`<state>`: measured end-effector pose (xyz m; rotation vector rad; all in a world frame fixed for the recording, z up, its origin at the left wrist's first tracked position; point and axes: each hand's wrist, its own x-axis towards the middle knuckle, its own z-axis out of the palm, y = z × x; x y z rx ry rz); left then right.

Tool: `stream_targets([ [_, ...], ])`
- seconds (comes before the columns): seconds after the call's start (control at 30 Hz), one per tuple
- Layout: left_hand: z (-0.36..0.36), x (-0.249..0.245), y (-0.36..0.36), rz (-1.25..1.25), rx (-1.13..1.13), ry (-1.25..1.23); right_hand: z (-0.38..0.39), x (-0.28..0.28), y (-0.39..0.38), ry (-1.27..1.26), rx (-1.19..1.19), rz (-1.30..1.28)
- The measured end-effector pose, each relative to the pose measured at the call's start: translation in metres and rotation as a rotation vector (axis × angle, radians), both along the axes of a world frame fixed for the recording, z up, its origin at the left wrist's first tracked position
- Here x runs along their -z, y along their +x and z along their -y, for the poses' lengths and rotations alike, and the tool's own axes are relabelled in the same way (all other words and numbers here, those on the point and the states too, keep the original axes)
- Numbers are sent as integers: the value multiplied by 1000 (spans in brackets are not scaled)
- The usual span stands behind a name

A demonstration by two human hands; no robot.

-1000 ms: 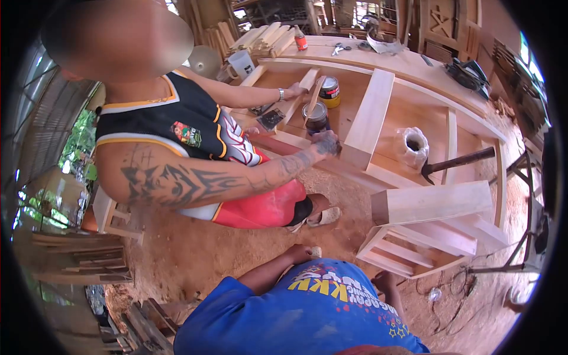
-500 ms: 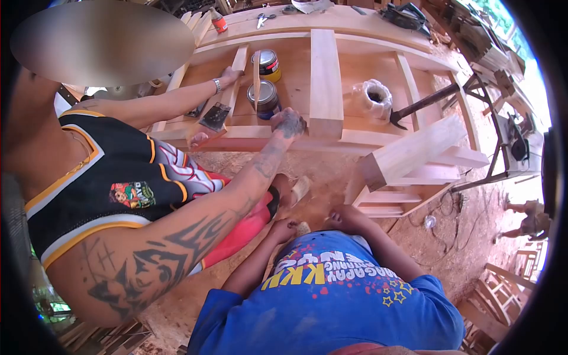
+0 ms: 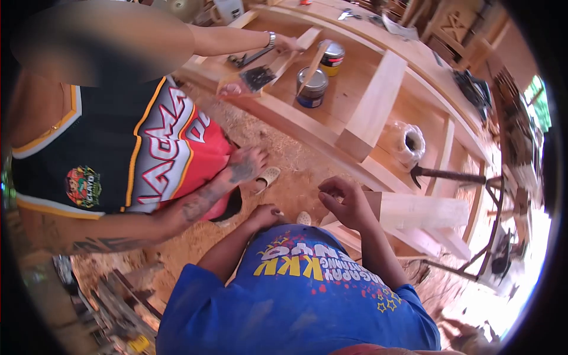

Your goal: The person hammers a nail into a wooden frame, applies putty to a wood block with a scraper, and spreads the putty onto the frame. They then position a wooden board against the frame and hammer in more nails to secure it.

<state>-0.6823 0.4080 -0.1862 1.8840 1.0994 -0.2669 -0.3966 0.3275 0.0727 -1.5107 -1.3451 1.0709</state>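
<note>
My left hand (image 3: 266, 218) hangs low in front of my blue shirt (image 3: 290, 284), fingers curled in; whether anything is inside I cannot make out. To the right, my right hand (image 3: 344, 201) is raised a little, loosely bent, its thumb apart from the fingers and nothing visible in it. Nearest to it is a thick squared timber (image 3: 423, 211), lying beyond the hand. Past both hands stands a wooden frame (image 3: 284, 121) with a heavy post (image 3: 376, 106) across it. Two cans, a dark blue one (image 3: 312, 89) and a yellow one (image 3: 332, 59), stand inside the frame.
At the left a co-worker in a black jersey (image 3: 94, 142) has one hand (image 3: 288, 44) at the frame and the other (image 3: 248, 163) lowered. A hammer (image 3: 449, 174) and a plastic-wrapped roll (image 3: 408, 145) lie on the frame. Scrap wood (image 3: 121, 302) lies lower left.
My view has turned, so the frame sits farther right and tilted. My right hand has risen. The co-worker's tattooed hand has left the frame's edge and dropped to the side.
</note>
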Motion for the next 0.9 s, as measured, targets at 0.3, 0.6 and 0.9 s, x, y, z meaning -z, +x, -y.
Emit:
stream_targets([
  [0.3, 7, -49, 13, 101, -218, -46, -34, -18, 12, 57, -108, 95],
  [0.6, -105, -22, -30, 584, -1120, -427, -150, -55, 9, 210, -134, 335],
  [0.9, -290, -101, -59, 1004, -1329, -431, -342, -24, -33, 181, -43, 703],
])
